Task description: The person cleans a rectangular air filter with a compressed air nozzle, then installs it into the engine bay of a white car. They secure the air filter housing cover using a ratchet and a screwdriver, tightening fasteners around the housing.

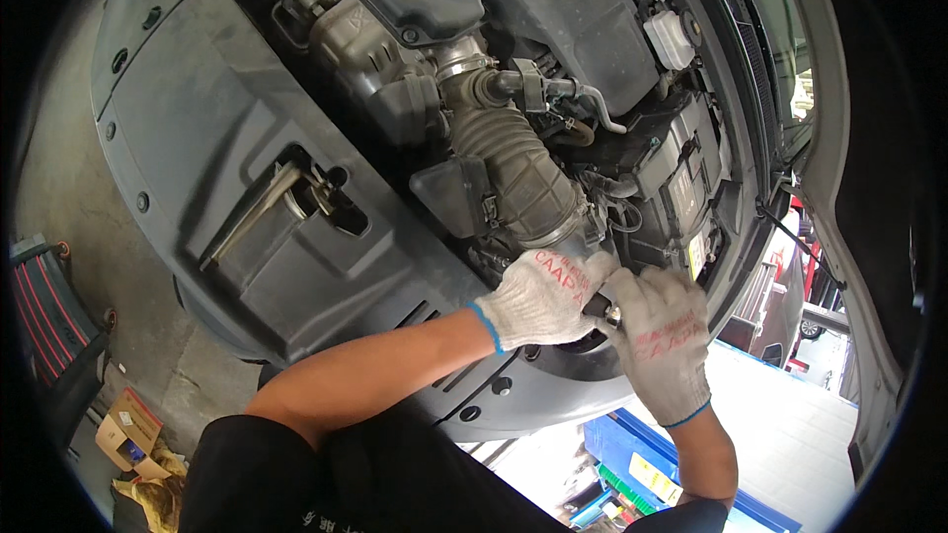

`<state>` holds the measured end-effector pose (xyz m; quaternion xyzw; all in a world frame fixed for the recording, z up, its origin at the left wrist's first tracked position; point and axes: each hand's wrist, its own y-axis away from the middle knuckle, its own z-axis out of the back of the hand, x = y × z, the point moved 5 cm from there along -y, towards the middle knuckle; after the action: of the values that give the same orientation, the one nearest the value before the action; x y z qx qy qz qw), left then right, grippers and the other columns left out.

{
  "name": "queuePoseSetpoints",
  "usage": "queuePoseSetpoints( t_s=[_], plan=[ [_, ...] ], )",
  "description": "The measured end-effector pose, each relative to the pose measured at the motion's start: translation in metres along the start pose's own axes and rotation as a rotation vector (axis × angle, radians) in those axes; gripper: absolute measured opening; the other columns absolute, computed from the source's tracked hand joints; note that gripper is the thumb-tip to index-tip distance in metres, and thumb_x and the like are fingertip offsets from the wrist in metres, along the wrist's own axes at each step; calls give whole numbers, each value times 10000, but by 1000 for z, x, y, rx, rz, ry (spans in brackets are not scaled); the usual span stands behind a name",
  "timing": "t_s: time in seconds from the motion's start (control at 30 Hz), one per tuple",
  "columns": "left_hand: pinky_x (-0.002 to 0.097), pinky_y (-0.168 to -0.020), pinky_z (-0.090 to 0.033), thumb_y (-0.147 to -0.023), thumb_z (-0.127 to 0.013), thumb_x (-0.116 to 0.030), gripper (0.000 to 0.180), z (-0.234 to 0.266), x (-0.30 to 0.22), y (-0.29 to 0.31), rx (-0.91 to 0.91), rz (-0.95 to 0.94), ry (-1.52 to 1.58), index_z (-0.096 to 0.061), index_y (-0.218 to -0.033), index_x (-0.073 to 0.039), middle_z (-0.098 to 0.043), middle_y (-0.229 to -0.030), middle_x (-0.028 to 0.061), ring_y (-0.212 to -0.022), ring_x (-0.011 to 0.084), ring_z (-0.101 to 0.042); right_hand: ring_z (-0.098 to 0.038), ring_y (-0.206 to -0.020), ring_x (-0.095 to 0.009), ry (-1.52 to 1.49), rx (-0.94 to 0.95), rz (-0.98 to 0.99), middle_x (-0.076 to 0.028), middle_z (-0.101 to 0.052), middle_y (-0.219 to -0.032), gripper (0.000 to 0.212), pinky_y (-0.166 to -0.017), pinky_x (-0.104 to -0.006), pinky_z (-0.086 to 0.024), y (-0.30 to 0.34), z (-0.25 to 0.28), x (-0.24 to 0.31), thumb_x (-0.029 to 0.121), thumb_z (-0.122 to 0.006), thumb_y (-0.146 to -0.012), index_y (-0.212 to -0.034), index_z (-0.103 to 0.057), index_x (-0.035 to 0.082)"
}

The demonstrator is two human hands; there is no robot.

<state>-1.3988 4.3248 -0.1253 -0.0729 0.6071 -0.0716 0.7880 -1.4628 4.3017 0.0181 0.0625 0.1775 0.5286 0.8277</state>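
While hands (541,301) together, ribbed hose (509,158) just beside.

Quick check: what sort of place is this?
Probably an auto repair workshop: the hood is raised, a ribbed air hose lies exposed near the gloved left hand and right hand, and a blue cabinet or cart stands nearby.

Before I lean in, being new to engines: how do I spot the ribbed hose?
From the big dark engine cover, come down toward the gloved left hand. Just above it lies a thick brownish hose; its rings distinguish it from the smooth box beside it.
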Motion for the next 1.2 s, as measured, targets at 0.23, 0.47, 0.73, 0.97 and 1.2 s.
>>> queuePoseSetpoints(
  t_s=[0.23,0.47,0.73,0.97,1.2],
  plan=[
    [489,-700,-539,-768,-769,-259,517,3,-2,5,-67,-24,12,-619,-1212,-41,-683,-851,153,-784,370,-683,-691,-782,-363,50,-138,38,-158,-689,-956,376,-716,-473,-532,-7,11,8,309,-721,-939,-1137,-626,5],
    [498,-714,-522,-722,-812,-209,523,8,-14,14,-352,-99,-69,-641,-1184,-35,-674,-897,122,-827,349,-684,-691,-855,-366,-422,162,-278,-168,-715,-1013,435,-735,-465,-559,20,-25,-6,316,-782,-902,-1215,-674,34],
    [459,-742,-560,-769,-793,-286,497,-1,-16,16,-306,-104,-166,-651,-1194,-73,-681,-885,135,-846,344,-699,-718,-839,-341,-542,299,-398,-130,-727,-1028,462,-732,-479,-553,37,-40,-11,355,-776,-917,-1266,-657,77],
    [437,-765,-564,-771,-785,-148,475,13,-18,9,-466,-221,-109,-640,-1216,-70,-679,-892,111,-851,330,-700,-692,-697,-339,-596,293,-509,-153,-711,-1005,398,-657,-470,-543,41,-41,-10,279,-772,-908,-1208,-656,44],
    [478,-710,-518,-722,-784,-185,479,5,-8,2,-300,-181,-42,-643,-1157,-42,-681,-871,125,-776,352,-674,-649,-990,-354,-360,343,-331,-218,-680,-1090,406,-840,-517,-530,20,-31,-12,221,-772,-881,-1186,-640,-12]
  ],
)
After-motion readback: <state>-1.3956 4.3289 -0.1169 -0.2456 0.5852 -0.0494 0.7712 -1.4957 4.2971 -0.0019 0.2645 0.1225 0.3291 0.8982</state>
